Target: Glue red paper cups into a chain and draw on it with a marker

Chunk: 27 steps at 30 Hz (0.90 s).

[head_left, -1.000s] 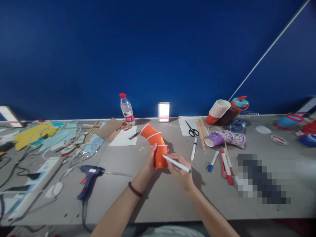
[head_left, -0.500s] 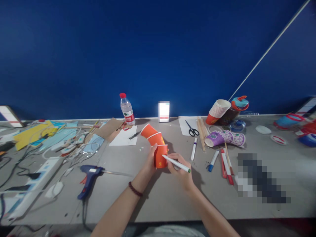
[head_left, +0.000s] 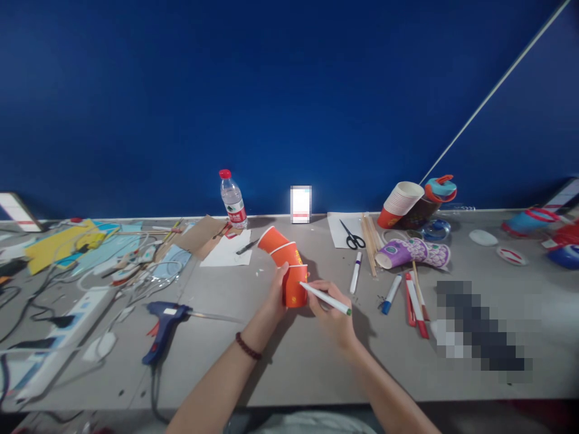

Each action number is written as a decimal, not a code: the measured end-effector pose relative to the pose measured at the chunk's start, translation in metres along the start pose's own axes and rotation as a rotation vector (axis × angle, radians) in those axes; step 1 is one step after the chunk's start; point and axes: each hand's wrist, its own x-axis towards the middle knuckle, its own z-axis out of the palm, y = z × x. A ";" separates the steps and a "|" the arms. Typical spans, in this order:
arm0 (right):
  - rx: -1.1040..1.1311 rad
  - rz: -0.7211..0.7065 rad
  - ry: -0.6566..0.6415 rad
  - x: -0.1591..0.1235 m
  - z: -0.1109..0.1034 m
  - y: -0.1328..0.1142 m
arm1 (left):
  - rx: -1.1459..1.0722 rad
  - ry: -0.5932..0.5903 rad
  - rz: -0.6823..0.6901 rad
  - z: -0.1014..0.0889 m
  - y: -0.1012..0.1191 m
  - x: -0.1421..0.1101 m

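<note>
Several orange paper cups [head_left: 295, 292] with white rims are joined in a bent row above the grey table. My left hand [head_left: 277, 288] is closed around the nearest cup from its left side. In a writing grip, my right hand [head_left: 332, 310] pinches a white marker [head_left: 326, 298] with a green end. The marker's tip points left and meets the nearest cup's side, or comes very close to it. A dark beaded bracelet [head_left: 248, 346] circles my left wrist.
A blue glue gun [head_left: 167, 328] and power strip [head_left: 67, 340] lie left. Behind stand a water bottle [head_left: 233, 200] and lit screen [head_left: 301, 205]. Rightward are scissors [head_left: 355, 241], wooden sticks [head_left: 371, 244], purple cups [head_left: 411, 253], markers [head_left: 391, 294] and a cup stack [head_left: 400, 204].
The marker in my right hand has shifted slightly to the right along the nearest cup. My left hand and the joined cups stay practically where they were.
</note>
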 end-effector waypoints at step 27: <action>0.018 0.032 -0.002 0.000 -0.001 0.003 | -0.041 -0.001 -0.039 -0.002 0.000 0.002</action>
